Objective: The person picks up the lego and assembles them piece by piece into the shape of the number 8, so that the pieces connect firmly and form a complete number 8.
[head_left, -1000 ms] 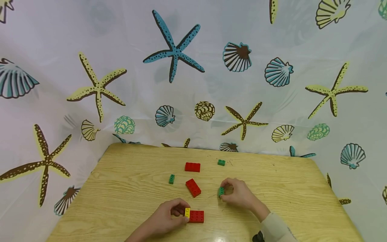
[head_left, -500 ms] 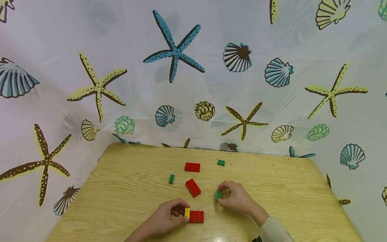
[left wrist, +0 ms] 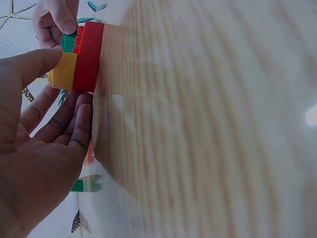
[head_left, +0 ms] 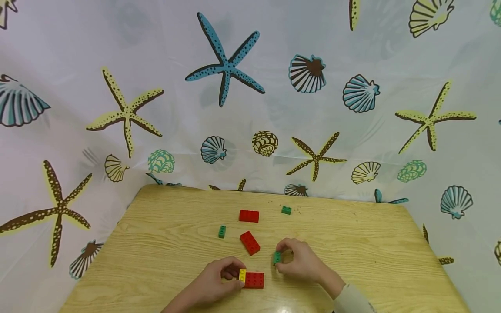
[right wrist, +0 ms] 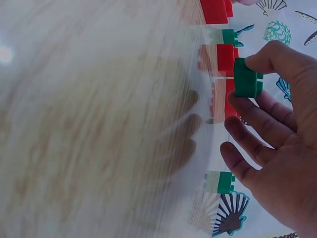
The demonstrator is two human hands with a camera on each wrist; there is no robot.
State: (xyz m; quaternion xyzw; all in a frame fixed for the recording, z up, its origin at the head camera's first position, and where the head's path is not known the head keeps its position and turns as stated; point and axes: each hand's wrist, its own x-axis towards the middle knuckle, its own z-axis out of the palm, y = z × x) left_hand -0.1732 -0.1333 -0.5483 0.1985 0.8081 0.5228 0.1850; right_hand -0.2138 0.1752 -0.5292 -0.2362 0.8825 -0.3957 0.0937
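My left hand (head_left: 217, 280) pinches a yellow two-stud toy brick (head_left: 242, 275) between thumb and fingers. In the left wrist view the yellow brick (left wrist: 64, 72) sits on one end of a red brick (left wrist: 90, 54) that lies on the table. Bare studs show on the rest of that red brick (head_left: 255, 280) in the head view. To its upper right, my right hand (head_left: 303, 263) holds a small green brick (head_left: 277, 258) by thumb and fingertips. Seen from the right wrist, this green brick (right wrist: 245, 79) is off the tabletop, its studs facing away from the table.
Farther back on the wooden table (head_left: 176, 243) lie two more red bricks, one angled (head_left: 250, 243) and one straight (head_left: 249, 216). A green brick (head_left: 222, 231) lies left of them, another green brick (head_left: 286, 210) at the back right. A patterned curtain (head_left: 250, 108) surrounds the table.
The right hand has carried the green brick left and toward the person, closer to the red brick with the yellow one. The left hand has stayed in place.
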